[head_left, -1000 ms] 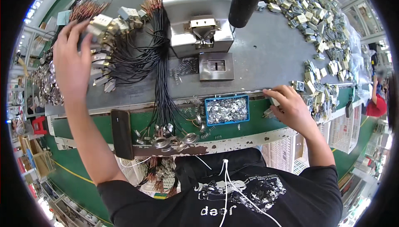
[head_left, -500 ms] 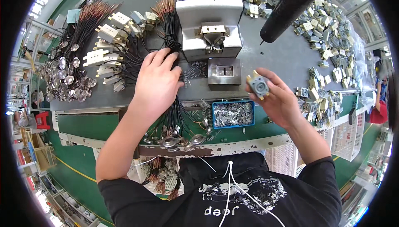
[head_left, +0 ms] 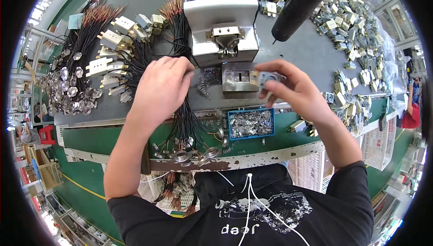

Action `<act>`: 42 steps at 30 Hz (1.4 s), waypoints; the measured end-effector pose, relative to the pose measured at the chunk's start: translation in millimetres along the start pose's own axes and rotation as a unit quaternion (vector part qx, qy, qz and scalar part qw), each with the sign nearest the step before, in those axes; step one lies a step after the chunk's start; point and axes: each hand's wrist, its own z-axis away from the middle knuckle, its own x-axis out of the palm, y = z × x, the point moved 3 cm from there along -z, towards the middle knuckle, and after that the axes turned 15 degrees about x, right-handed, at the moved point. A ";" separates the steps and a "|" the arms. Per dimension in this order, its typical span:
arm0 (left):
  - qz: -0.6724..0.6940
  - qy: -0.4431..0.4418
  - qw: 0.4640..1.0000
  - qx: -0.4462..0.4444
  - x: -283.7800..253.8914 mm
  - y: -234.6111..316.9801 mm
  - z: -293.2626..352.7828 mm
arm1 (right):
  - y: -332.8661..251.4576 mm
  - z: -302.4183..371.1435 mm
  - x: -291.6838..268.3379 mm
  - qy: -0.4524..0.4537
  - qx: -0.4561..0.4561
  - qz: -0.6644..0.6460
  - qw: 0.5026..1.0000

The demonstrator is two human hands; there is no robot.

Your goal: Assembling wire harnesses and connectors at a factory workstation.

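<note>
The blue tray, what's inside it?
Lots of small silvery pieces lie inside the blue tray. They hide most of its bottom, and anything buried underneath can't be seen.

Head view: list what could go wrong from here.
The grey part could slip, as the right hand holds it between thumb and fingers near the metal block.
The left hand might snag the black wires beside it.
The loose springs next to the block could get knocked away.
</note>
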 end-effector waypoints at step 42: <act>0.235 -0.100 0.958 -0.130 -26.1 -9.9 46.8 | 25.4 -76.3 131.3 0.059 -0.468 0.558 0.683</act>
